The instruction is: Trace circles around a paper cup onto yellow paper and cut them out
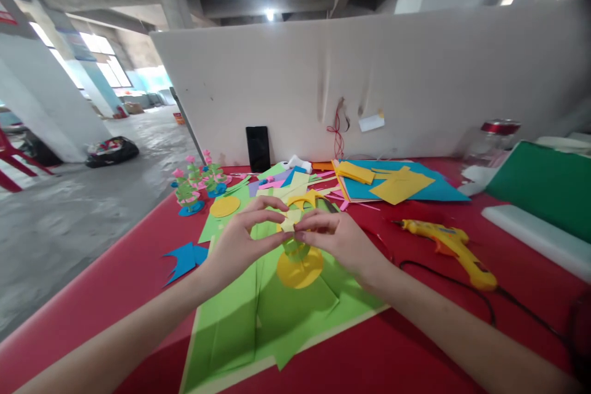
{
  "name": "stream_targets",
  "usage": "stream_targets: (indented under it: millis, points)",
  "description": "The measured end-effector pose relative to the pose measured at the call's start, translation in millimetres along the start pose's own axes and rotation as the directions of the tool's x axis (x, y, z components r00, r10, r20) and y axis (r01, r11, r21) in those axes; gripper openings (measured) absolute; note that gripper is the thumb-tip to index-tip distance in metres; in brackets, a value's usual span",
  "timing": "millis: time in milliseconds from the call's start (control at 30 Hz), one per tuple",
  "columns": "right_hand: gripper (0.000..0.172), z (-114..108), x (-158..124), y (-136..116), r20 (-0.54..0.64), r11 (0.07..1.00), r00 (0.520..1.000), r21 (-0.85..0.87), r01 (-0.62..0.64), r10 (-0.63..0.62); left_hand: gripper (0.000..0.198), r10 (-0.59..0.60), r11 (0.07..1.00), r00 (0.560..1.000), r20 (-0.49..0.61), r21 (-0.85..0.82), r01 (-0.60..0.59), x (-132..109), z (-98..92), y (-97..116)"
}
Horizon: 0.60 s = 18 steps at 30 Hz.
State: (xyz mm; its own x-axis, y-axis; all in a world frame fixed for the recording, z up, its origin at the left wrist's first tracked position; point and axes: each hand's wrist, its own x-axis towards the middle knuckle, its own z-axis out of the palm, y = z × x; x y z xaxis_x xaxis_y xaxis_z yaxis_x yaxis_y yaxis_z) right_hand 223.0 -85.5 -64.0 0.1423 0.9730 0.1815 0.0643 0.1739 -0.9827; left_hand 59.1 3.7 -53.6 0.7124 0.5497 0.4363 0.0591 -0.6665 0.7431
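Note:
A small pale yellow paper piece (290, 220) is pinched between the fingertips of my left hand (249, 231) and my right hand (337, 235). Just beneath it stands a green paper cup-like form (296, 250), fixed on a round yellow paper base (301, 271). My fingers cover part of its top. Behind my fingertips lies a yellow-handled tool (307, 199), partly hidden, perhaps scissors. Green paper sheets (231, 326) are spread under the work.
To the right, a yellow glue gun (455, 246) trails a black cable. Finished paper flower pots (188, 197), a yellow disc (225, 206) and blue scraps (184, 260) are at left. Farther back are a phone (258, 149), blue sheets (434, 188) and a green board (545, 188).

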Motion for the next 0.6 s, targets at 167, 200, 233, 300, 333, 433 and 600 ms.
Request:
stream_targets:
  millis: [167,200,233,300,333,433,600]
  points:
    - [0.011,2.1,1.6,0.2,0.005,0.999,1.0,-0.035,-0.017,0.017,0.003,-0.022,1.0,0.999,-0.034,-0.005,0.022,0.3,1.6,1.7]
    - [0.013,2.1,1.6,-1.2,0.001,0.999,1.0,-0.047,-0.018,0.018,0.003,-0.025,0.999,0.998,-0.051,-0.026,0.023,0.4,1.6,3.1]
    - [0.015,1.8,1.4,-3.0,-0.008,0.998,1.0,-0.06,-0.018,0.018,0.003,-0.031,0.998,0.997,-0.073,-0.054,0.027,0.4,1.0,4.3]
    - [0.02,0.3,0.6,-7.5,-0.044,0.996,0.999,-0.086,-0.016,0.012,0.003,-0.054,0.994,0.991,-0.126,-0.106,0.041,-0.1,-2.6,5.2]
    - [0.022,-0.9,0.1,-9.9,-0.067,0.995,0.998,-0.096,-0.016,0.009,0.004,-0.072,0.992,0.986,-0.151,-0.118,0.054,-0.7,-5.9,4.3]
    - [0.021,-4.9,-1.0,-15.1,-0.126,0.994,0.992,-0.104,-0.039,0.026,0.01,-0.129,0.989,0.965,-0.229,-0.097,0.109,-5.0,-23.2,-5.9]
    - [0.018,-7.3,-0.8,-18.4,-0.135,0.993,0.987,-0.075,-0.094,0.083,0.021,-0.178,0.983,0.898,-0.403,-0.035,0.179,-21.0,-73.8,-46.3]
